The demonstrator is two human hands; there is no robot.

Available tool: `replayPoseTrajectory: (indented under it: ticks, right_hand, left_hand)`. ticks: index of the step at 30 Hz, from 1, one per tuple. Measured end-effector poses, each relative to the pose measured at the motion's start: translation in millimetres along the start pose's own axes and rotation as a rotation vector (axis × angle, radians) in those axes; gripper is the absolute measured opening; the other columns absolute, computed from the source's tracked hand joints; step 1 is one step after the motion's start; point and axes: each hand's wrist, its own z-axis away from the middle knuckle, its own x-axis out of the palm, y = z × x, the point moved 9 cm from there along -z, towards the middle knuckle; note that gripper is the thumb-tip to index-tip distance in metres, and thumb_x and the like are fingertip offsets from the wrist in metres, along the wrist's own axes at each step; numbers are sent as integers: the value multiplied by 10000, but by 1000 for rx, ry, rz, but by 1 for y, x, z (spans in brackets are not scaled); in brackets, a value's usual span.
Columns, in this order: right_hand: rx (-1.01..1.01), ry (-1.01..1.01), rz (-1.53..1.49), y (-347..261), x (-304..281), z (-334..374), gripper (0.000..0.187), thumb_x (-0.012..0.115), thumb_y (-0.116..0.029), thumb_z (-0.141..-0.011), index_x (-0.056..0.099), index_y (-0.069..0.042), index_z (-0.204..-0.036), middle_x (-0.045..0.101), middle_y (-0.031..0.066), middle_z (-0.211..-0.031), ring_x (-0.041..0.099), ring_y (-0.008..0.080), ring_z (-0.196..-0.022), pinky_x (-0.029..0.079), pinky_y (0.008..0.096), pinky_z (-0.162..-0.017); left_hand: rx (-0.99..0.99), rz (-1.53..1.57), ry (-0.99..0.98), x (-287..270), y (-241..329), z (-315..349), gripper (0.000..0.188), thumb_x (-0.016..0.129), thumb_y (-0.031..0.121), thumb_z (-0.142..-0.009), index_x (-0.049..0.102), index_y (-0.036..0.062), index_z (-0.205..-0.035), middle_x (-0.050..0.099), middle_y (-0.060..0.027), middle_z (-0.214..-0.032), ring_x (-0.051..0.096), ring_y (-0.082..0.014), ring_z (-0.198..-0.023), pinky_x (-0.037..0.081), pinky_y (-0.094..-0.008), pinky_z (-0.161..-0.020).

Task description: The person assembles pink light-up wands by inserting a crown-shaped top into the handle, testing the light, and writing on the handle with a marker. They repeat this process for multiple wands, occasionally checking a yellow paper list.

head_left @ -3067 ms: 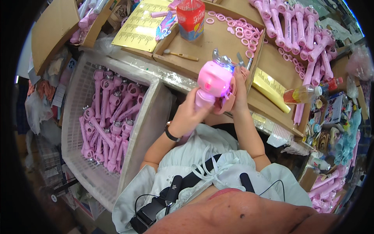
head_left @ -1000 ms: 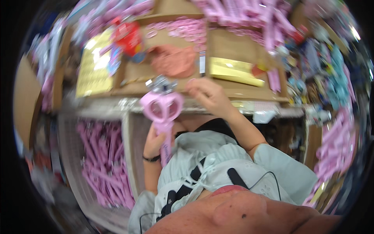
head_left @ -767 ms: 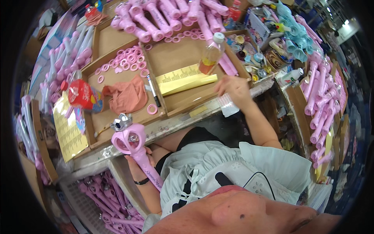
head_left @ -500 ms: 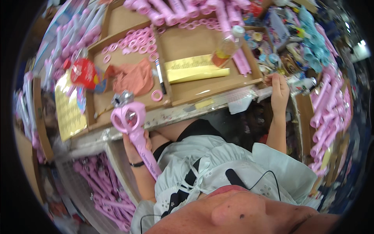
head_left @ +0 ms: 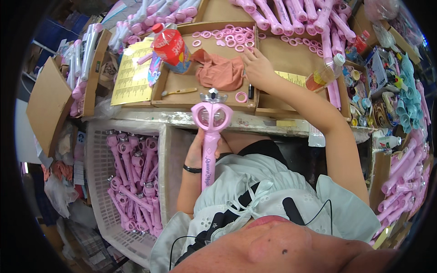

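Left hand [head_left: 200, 148] wrapped tight around the shaft of a pink plastic wand [head_left: 210, 132], glossy, heart-shaped clear head with a small silver crown on top; wand stands upright just below frame centre, head at the edge of the worn bench. Dark script runs down the shaft. Black band on that wrist.

Right hand [head_left: 257, 67] at 12 o'clock, fingers spread apart, holding nothing, fingertips at the scatter of pink rings [head_left: 227, 37] in a shallow cardboard tray [head_left: 182, 93]. Loose ring [head_left: 241, 97] lies near the tray's front wall. Crumpled salmon cloth [head_left: 219, 73] just left of that hand, soft, folded. Red plastic bottle [head_left: 170, 45] with bright label at 11 o'clock, tilted. Yellow printed sheet [head_left: 132, 77] at 10 o'clock, flat, rows of small print. Clear bottle with orange liquid [head_left: 324, 75] at 1 o'clock.

White mesh crate [head_left: 98, 182] at 8 o'clock, full of matching pink wands. More pink shafts [head_left: 296, 13] piled along the top.
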Motion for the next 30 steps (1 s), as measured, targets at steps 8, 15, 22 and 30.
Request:
replayPoseTrajectory:
  ticks: [8, 15, 22, 30]
  right_hand:
    - [380, 89, -367, 19, 9, -19, 385, 565, -397, -760, 690, -41, -841, 608, 157, -1014, 500, 275, -1046, 315, 490, -949]
    - [885, 538, -1748, 93, 20, 19, 224, 517, -271, -916, 540, -49, -939, 539, 19, -717, 531, 100, -582, 415, 233, -494]
    - [816, 479, -1627, 110, 67, 28, 241, 467, -262, -960, 541, -42, -1026, 500, -16, -686, 424, 37, -503, 327, 182, -414]
    - [966, 476, -1840, 117, 113, 61, 200, 531, -244, -928, 545, -46, -958, 484, -24, -695, 383, 19, -495, 293, 183, -415]
  left_hand:
    - [-22, 22, -87, -2, -4, 3, 617, 414, 577, -892, 519, 16, -1128, 584, -115, -781, 553, -172, -480, 453, -237, -422]
    - [-50, 102, -121, -6, -8, -3, 635, 410, 593, -886, 521, 17, -1130, 567, -108, -803, 558, -175, -497, 448, -237, -427]
    - [-56, 159, -159, -3, -6, -4, 563, 424, 555, -900, 514, 49, -1130, 589, -123, -800, 566, -191, -502, 452, -260, -431]
    - [-38, 128, -130, -6, -8, -4, 651, 428, 594, -877, 500, 1, -1136, 575, -124, -804, 569, -193, -486, 452, -253, -418]
